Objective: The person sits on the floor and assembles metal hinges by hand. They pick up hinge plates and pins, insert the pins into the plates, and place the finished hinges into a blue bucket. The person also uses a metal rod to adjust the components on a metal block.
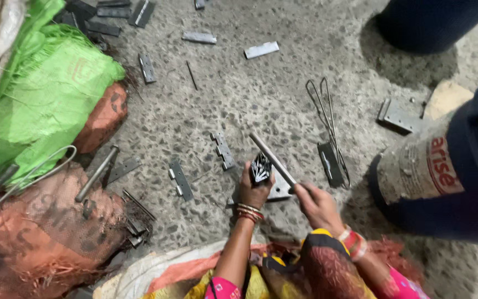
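Observation:
My left hand [253, 191] grips a small dark bundle of thin metal pins [260, 168], held upright above the floor. My right hand [317, 206] holds a long metal rod [272, 158] by its near end; the rod slants up and left, past the bundle. Under both hands a flat metal hinge plate [280, 191] lies on the speckled stone floor. Both wrists wear bangles.
Loose hinge leaves [223, 149] and metal strips [261, 50] are scattered over the floor. A bent wire loop [327, 119] lies right of my hands. Green [45, 94] and orange [45, 232] mesh sacks fill the left side. A large sack [416, 171] and another person's dark trouser leg [432, 22] stand at the right.

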